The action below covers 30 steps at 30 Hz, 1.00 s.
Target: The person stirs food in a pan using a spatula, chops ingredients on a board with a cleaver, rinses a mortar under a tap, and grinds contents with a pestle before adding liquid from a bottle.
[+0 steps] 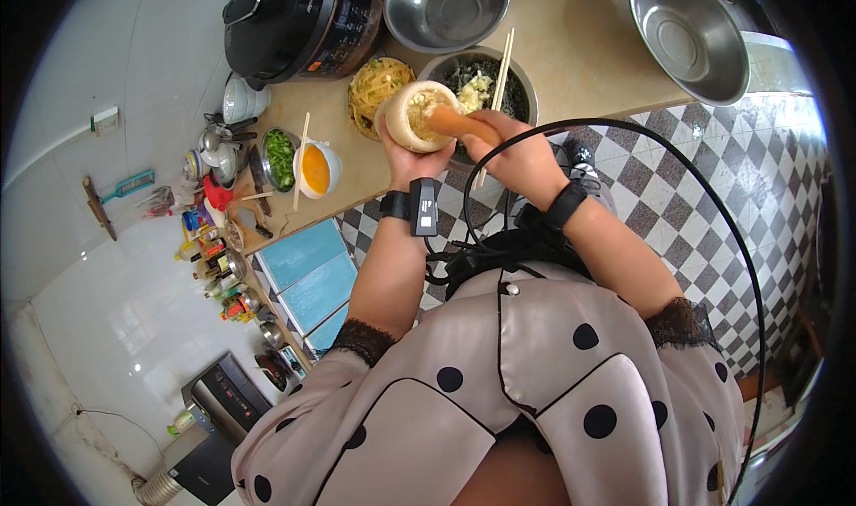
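My left hand (413,165) grips a pale, cream-coloured mortar (396,119) from below, its mouth tilted towards the right. Mashed garlic (420,110) coats the inside. In my right hand (518,148) is an orange-brown pestle (461,124), its tip inside the mortar's mouth. Just beyond both hands stands a metal bowl (533,98) of dark, shredded food (461,75) with a heap of chopped garlic (475,91) on top. A pair of chopsticks (503,71) lies across that bowl. The mortar partly covers the bowl's near left side.
Left of the mortar are a plate of yellow shreds (378,91), chopped greens (279,158) and a white bowl (334,167) of beaten egg (315,170). Behind stand an electric pressure cooker (301,24) and a steel basin (447,4). Another basin (689,38) overhangs the counter edge. A black cable (709,198) arcs past my right arm.
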Available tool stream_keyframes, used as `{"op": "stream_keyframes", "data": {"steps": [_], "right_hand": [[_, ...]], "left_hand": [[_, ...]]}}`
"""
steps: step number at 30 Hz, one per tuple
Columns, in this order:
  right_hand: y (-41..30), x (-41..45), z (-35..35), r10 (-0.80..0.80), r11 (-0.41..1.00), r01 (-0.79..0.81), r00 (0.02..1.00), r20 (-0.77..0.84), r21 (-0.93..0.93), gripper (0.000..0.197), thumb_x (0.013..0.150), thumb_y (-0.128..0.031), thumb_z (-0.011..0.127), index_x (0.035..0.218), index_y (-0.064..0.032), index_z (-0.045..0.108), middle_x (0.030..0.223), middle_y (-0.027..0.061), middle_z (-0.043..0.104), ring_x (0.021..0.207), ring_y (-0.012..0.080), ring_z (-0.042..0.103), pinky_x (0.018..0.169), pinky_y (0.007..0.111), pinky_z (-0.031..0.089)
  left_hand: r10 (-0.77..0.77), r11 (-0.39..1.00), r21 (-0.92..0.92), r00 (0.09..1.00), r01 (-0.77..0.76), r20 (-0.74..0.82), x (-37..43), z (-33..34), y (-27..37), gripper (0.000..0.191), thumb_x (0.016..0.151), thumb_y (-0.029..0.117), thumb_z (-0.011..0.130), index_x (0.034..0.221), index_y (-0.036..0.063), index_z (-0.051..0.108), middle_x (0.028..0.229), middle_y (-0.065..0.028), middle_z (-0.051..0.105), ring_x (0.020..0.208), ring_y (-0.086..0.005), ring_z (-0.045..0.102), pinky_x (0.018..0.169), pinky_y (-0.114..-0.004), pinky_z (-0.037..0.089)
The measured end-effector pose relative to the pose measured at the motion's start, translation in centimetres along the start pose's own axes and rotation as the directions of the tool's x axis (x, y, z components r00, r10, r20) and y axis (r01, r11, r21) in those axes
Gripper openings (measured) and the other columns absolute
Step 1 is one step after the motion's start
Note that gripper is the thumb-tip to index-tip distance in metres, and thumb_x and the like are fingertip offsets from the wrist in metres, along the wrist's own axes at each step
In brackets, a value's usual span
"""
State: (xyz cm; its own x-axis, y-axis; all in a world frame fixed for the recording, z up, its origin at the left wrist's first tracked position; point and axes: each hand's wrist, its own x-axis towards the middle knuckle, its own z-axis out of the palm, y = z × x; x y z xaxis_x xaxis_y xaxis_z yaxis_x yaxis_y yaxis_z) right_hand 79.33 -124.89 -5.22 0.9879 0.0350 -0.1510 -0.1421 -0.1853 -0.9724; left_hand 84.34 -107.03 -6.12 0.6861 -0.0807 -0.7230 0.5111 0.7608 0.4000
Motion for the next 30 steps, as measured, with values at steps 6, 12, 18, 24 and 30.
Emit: {"op": "stream_keyframes", "data": {"steps": [6,12,18,24,30], "right_hand": [[-0.8,1.3,2.0,-0.107,0.988,0.118,0.988,0.11,-0.097,0.039,0.078,-0.036,0.061,0.102,-0.006,0.06,0.081,0.0189,0.064,0.073,0.035,0.063,0.065,0.041,0.051],[-0.1,0.7,4.0,-0.046,0.997,0.045,0.999,-0.013,-0.061,0.043,0.078,-0.038,0.059,0.109,-0.007,0.058,0.084,0.0205,0.064,0.076,0.0362,0.063,0.069,0.043,0.05],[0.7,0.7,3.9,0.097,0.994,-0.092,0.99,-0.098,0.058,0.043,0.08,-0.035,0.06,0.114,-0.0081,0.056,0.085,0.0196,0.065,0.078,0.0351,0.063,0.07,0.041,0.05],[1.2,-0.1,2.3,0.126,0.99,-0.117,0.986,-0.111,0.08,0.042,0.08,-0.033,0.063,0.113,-0.0076,0.057,0.074,0.0157,0.064,0.069,0.0308,0.064,0.064,0.038,0.05],[1.7,-0.1,3.2,0.043,0.973,-0.047,0.999,0.025,0.224,0.042,0.08,-0.03,0.064,0.112,-0.0023,0.058,0.073,0.0152,0.064,0.066,0.0245,0.063,0.063,0.033,0.05]], "left_hand": [[0.021,0.996,0.083,1.0,-0.022,0.015,-0.5,0.3,-0.6,0.066,0.082,0.064,0.043,0.121,0.0113,0.049,0.12,-0.0089,0.054,0.109,-0.0266,0.052,0.097,-0.043,0.042],[0.152,0.978,0.15,0.987,-0.143,-0.053,-0.9,0.8,-1.3,0.066,0.084,0.063,0.038,0.123,0.0105,0.048,0.122,-0.0118,0.051,0.111,-0.0287,0.051,0.097,-0.045,0.042],[0.118,0.992,0.041,0.992,-0.117,-0.038,0.1,0.4,-1.1,0.066,0.084,0.061,0.038,0.126,0.0099,0.046,0.125,-0.0108,0.051,0.114,-0.0286,0.05,0.098,-0.044,0.041],[0.17,0.983,0.076,0.985,-0.168,-0.02,0.0,-0.1,-1.0,0.065,0.086,0.062,0.036,0.126,0.0108,0.046,0.124,-0.0079,0.052,0.115,-0.0258,0.049,0.098,-0.042,0.04],[0.126,0.985,0.125,0.991,-0.119,-0.048,0.0,-0.7,-0.7,0.065,0.084,0.063,0.038,0.124,0.0125,0.048,0.123,-0.0069,0.052,0.114,-0.0254,0.049,0.098,-0.042,0.04]]}}
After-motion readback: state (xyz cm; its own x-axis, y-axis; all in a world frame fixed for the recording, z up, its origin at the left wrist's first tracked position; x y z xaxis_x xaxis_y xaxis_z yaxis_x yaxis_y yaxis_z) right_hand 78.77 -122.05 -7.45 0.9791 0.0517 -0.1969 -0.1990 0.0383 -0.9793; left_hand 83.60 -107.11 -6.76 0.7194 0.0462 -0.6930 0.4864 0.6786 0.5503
